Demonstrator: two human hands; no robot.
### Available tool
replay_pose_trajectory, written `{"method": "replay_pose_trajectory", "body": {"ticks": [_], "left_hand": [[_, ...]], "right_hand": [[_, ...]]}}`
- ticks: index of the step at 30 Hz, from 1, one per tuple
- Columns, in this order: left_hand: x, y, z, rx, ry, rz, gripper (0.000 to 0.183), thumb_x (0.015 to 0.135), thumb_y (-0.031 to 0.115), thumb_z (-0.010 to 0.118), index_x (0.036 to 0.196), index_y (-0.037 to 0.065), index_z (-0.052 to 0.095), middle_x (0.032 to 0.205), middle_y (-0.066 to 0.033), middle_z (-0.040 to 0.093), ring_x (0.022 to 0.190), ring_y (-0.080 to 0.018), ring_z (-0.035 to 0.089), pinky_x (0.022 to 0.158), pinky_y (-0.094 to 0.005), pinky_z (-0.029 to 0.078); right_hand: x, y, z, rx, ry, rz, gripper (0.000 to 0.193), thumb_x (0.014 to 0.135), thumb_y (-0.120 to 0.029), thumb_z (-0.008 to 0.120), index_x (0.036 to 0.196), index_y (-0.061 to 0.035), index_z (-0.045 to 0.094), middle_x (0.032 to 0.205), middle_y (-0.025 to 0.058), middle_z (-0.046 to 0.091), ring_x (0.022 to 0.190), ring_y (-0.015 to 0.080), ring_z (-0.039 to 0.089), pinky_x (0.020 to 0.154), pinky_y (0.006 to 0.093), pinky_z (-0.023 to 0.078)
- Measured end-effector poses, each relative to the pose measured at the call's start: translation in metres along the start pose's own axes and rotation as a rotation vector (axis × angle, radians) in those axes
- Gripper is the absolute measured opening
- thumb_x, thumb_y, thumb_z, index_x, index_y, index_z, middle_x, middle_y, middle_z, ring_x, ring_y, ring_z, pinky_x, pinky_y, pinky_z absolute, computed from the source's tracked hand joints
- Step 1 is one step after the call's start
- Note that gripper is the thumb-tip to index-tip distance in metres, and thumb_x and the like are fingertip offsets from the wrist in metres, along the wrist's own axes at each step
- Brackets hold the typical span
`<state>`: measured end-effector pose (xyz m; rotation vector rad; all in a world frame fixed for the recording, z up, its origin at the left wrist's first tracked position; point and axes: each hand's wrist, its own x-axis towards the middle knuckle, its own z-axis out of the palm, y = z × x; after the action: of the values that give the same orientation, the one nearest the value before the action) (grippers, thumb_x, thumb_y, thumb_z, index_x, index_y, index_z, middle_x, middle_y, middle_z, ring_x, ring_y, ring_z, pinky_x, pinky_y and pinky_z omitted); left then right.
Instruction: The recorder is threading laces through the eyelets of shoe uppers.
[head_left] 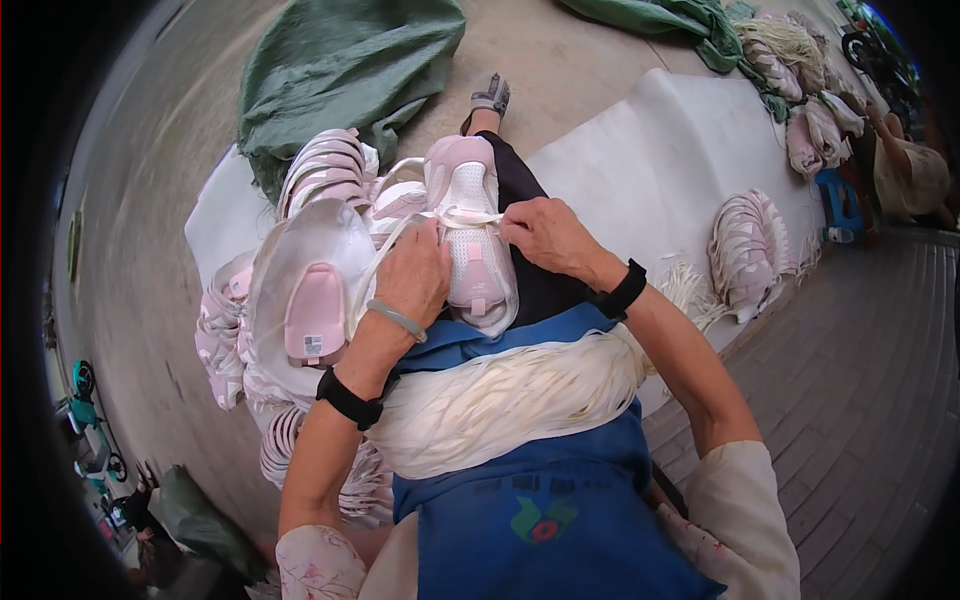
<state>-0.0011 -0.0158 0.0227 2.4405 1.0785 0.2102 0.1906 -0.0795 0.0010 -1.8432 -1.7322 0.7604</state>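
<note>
A pink and white shoe upper (pixel 478 275) lies across my lap, its tongue and eyelets facing up. White shoelace (pixel 465 216) crosses its middle. My left hand (pixel 415 268) is closed on the lace at the upper's left edge, and a strand trails down beside it. At the right edge, my right hand (pixel 552 236) pinches the lace between bent fingers. A thick bundle of loose white laces (pixel 510 405) rests over my blue apron (pixel 530 500). Close to my left hand lies another upper (pixel 315 312), opened toward me with its pink inside showing.
Nested stacks of pink and white uppers (pixel 325 175) sit at the left, with another stack (pixel 748 250) on a white sheet (pixel 640 150) at right. A green sack (pixel 345 80) lies beyond. A blue stool (pixel 838 200) stands far right near another person (pixel 910 170).
</note>
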Motion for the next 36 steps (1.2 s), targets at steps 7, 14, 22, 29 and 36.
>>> {"method": "replay_pose_trajectory", "body": {"ticks": [7, 14, 22, 29, 36], "left_hand": [[-0.002, 0.001, 0.014, 0.066, -0.044, -0.033, 0.021, 0.081, 0.006, 0.045, 0.101, -0.003, 0.046, 0.089, -0.0241, 0.054, 0.082, -0.0398, 0.055, 0.072, -0.0453, 0.045], [-0.006, -0.001, 0.028, 0.014, 0.073, -0.008, 0.023, 0.081, 0.005, 0.045, 0.103, -0.004, 0.047, 0.091, -0.0238, 0.054, 0.084, -0.0393, 0.055, 0.072, -0.0442, 0.045], [-0.006, -0.008, 0.02, -0.09, 0.129, 0.016, 0.024, 0.084, 0.008, 0.047, 0.106, -0.002, 0.047, 0.094, -0.0241, 0.053, 0.087, -0.0389, 0.055, 0.074, -0.0438, 0.044], [-0.002, 0.016, 0.009, -0.336, 0.152, -0.088, 0.028, 0.078, 0.008, 0.059, 0.097, -0.002, 0.04, 0.094, -0.021, 0.044, 0.089, -0.039, 0.048, 0.077, -0.0431, 0.041], [0.004, 0.023, 0.031, -0.264, 0.188, -0.025, 0.035, 0.073, 0.008, 0.066, 0.091, 0.0, 0.037, 0.094, -0.0194, 0.037, 0.086, -0.0384, 0.045, 0.073, -0.0425, 0.042]], "right_hand": [[-0.007, -0.009, 0.0, -0.215, 0.028, -0.099, 0.011, 0.079, -0.013, 0.054, 0.074, -0.0035, 0.057, 0.077, 0.0149, 0.06, 0.072, 0.0324, 0.059, 0.063, 0.0403, 0.048], [0.0, -0.014, 0.0, -0.256, 0.006, -0.157, 0.014, 0.075, -0.013, 0.054, 0.07, -0.0024, 0.061, 0.071, 0.0184, 0.061, 0.066, 0.037, 0.06, 0.062, 0.044, 0.049], [-0.025, -0.026, -0.004, -0.193, 0.266, -0.082, 0.024, 0.079, -0.028, 0.06, 0.083, -0.0045, 0.058, 0.082, 0.0117, 0.053, 0.083, 0.0277, 0.053, 0.073, 0.038, 0.04], [-0.039, -0.043, 0.007, -0.482, 0.194, 0.002, 0.035, 0.068, -0.035, 0.066, 0.079, -0.0025, 0.058, 0.081, 0.0107, 0.051, 0.078, 0.0242, 0.05, 0.07, 0.0369, 0.036], [-0.032, -0.041, 0.024, -0.646, 0.22, 0.08, 0.025, 0.067, -0.025, 0.063, 0.077, -0.0024, 0.06, 0.082, 0.0118, 0.053, 0.082, 0.0243, 0.05, 0.071, 0.0375, 0.036]]}}
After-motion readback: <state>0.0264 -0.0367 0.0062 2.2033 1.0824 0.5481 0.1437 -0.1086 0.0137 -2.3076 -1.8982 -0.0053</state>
